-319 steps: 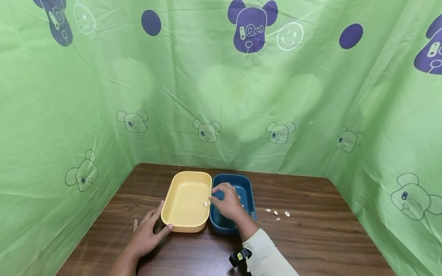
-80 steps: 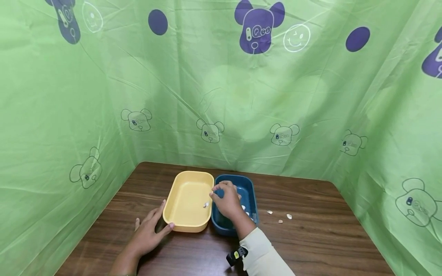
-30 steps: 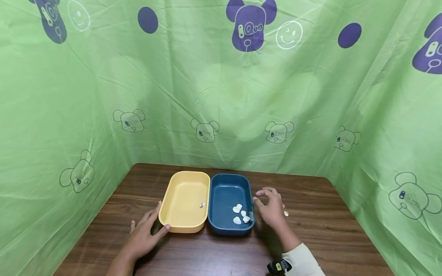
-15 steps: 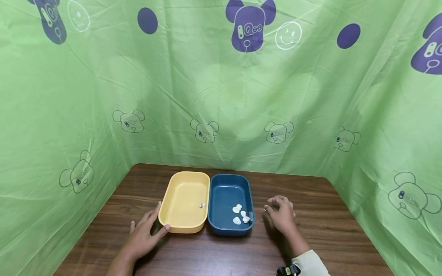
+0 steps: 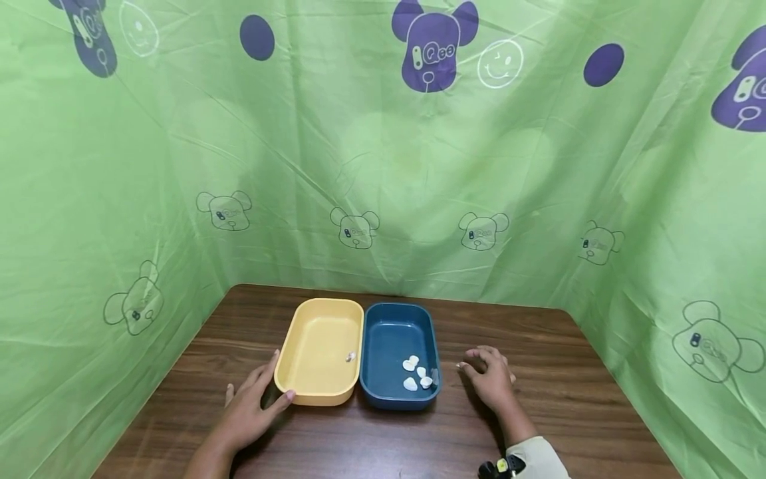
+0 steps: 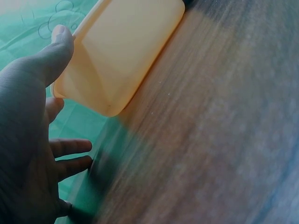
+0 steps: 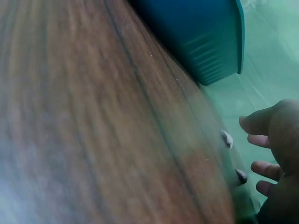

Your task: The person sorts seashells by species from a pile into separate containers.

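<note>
My left hand (image 5: 248,406) rests against the near left corner of the yellow tray (image 5: 317,399), thumb at its rim and fingers spread along the outside. Inside that tray lie small whitish shells (image 5: 350,356), too small to count. My right hand (image 5: 493,382) hovers low over the table right of the blue tray (image 5: 399,404), with bent fingers and thumb apart. Just off its thumb tip is a pale shell (image 7: 227,139), lying on the table, and a darker shell (image 7: 241,176) sits by the lower fingers. Several white shells (image 5: 410,384) lie in the blue tray.
Both trays stand side by side on a brown wood-grain table (image 5: 383,446). A greyish piece (image 5: 435,377) leans at the blue tray's right wall. Green printed cloth (image 5: 419,166) hangs behind the table and along both sides.
Earlier my right hand was over the trays' shared edge; it has since moved right, to the table shells. Fewer shells lie on the table than at first. My left hand stays put.
</note>
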A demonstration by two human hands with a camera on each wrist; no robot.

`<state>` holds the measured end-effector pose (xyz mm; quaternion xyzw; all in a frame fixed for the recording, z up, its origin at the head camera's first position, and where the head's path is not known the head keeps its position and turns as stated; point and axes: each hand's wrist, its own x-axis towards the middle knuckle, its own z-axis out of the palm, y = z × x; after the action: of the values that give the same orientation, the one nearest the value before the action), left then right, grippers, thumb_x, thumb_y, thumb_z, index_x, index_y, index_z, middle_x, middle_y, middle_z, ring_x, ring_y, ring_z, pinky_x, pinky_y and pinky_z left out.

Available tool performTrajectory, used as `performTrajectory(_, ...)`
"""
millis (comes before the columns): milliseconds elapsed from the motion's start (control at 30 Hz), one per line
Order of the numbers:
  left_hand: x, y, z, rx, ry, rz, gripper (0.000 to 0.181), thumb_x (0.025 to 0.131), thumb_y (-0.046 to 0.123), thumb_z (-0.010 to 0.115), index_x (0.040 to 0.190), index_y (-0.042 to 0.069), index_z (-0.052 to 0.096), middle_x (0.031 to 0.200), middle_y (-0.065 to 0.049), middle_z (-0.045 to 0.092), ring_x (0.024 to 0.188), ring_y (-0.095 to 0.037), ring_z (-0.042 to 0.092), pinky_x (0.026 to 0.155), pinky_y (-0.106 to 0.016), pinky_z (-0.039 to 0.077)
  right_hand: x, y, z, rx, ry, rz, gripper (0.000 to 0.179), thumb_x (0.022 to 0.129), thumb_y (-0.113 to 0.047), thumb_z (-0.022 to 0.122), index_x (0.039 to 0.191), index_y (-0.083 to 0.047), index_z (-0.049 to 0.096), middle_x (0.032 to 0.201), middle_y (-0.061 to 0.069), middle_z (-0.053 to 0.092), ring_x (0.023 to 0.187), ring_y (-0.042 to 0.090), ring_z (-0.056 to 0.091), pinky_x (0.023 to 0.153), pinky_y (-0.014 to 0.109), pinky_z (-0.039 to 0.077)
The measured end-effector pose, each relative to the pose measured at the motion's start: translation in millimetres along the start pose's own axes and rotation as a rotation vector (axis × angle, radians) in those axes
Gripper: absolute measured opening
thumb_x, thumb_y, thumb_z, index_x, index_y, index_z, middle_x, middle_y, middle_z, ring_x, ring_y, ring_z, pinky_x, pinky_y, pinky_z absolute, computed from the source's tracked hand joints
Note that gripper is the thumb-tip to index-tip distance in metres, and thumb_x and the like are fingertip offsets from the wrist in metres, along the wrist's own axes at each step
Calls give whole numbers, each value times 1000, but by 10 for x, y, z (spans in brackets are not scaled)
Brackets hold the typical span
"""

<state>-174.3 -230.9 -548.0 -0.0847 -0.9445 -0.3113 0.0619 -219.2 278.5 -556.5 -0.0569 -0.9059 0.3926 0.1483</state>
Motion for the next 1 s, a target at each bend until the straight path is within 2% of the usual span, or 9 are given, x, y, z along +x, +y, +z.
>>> performTrajectory(200, -9, 7, -8, -1, 3, 6, 93, 104, 57, 68, 176, 21, 23, 164, -27, 50, 148, -59, 51, 112, -97, 13, -5, 91, 44, 11, -41, 9, 30, 98, -24, 83, 122, -7, 78, 155, 24, 56, 147, 49, 40, 110, 74, 17)
performTrajectory(533, -6, -14, 5, -6, 4, 7, 93, 104, 57, 67, 177, 22, 22, 165, -28, 48, 147, -60, 51, 112, -97, 12, -10, 102, 63, -41, -39, -6, 18, 98, -23, 83, 112, -11, 82, 152, 27, 57, 145, 52, 41, 108, 75, 18)
performTrajectory(867, -15, -17, 15, -9, 13, 9, 93, 104, 57, 68, 177, 26, 20, 165, -27, 48, 146, -61, 52, 111, -97, 12, -14, 88, 71, -58, -46, 5, 11, 99, -22, 81, 105, -13, 82, 152, 26, 55, 147, 50, 39, 110, 75, 16)
performTrajectory(1000, -14, -22, 21, -9, 18, 10, 93, 104, 57, 68, 177, 26, 20, 165, -27, 48, 145, -61, 52, 112, -97, 12, -12, 82, 70, -72, -32, 3, 9, 101, -21, 80, 102, -13, 81, 151, 25, 57, 145, 51, 42, 109, 74, 20)
